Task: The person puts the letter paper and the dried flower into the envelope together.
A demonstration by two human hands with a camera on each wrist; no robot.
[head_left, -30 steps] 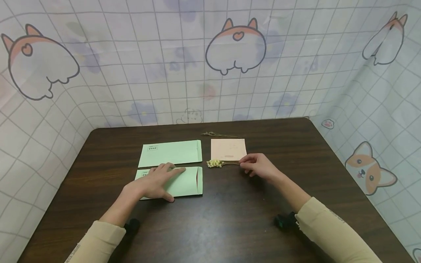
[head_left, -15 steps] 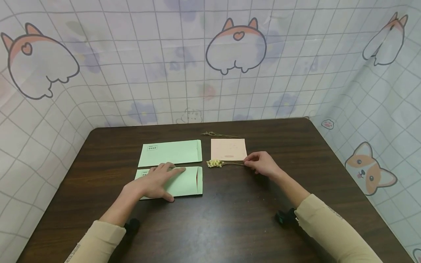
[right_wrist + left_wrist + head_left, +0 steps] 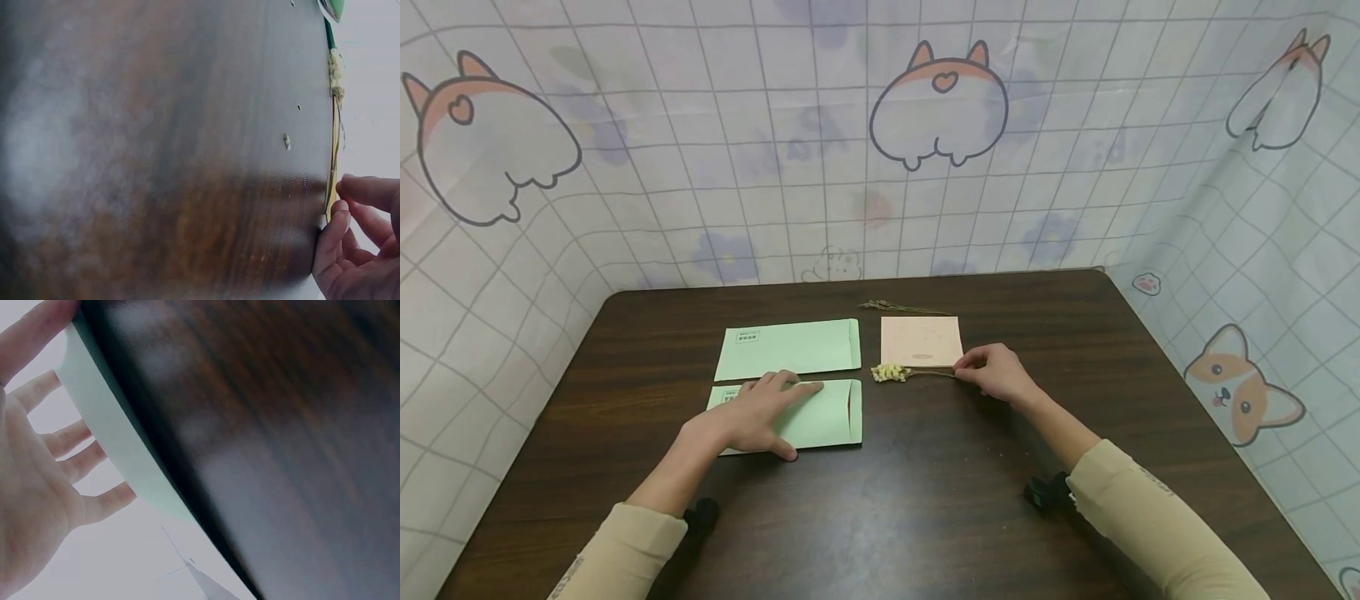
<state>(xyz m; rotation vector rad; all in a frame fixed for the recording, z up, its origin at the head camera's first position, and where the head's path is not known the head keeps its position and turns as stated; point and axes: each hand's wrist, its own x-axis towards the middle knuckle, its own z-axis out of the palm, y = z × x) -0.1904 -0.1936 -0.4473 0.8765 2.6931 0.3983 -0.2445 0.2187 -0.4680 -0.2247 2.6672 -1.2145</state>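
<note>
My left hand (image 3: pixel 751 415) lies across the nearer green envelope (image 3: pixel 820 417) with fingers and thumb spread; the thumb reaches its near edge. In the left wrist view, the spread fingers (image 3: pixel 78 465) stand along the pale envelope edge (image 3: pixel 119 431). A dried flower (image 3: pixel 891 373) with a pale yellow head lies along the near edge of a peach-coloured card (image 3: pixel 921 340), its thin stem pointing right. My right hand (image 3: pixel 998 372) pinches the stem's end near the card's corner. The right wrist view has thumb and forefinger close together at the stem (image 3: pixel 336 150).
Behind the nearer envelope lies a second green envelope (image 3: pixel 790 348). A thin dried sprig (image 3: pixel 902 308) rests beyond the card. Small crumbs (image 3: pixel 287 141) dot the dark wooden table (image 3: pixel 910 517). A patterned cloth wall (image 3: pixel 775 167) stands around its back and sides.
My right hand has slid slightly right along the stem to its end, then shifted a touch back left. The flower, card, envelopes and left hand have stayed put.
</note>
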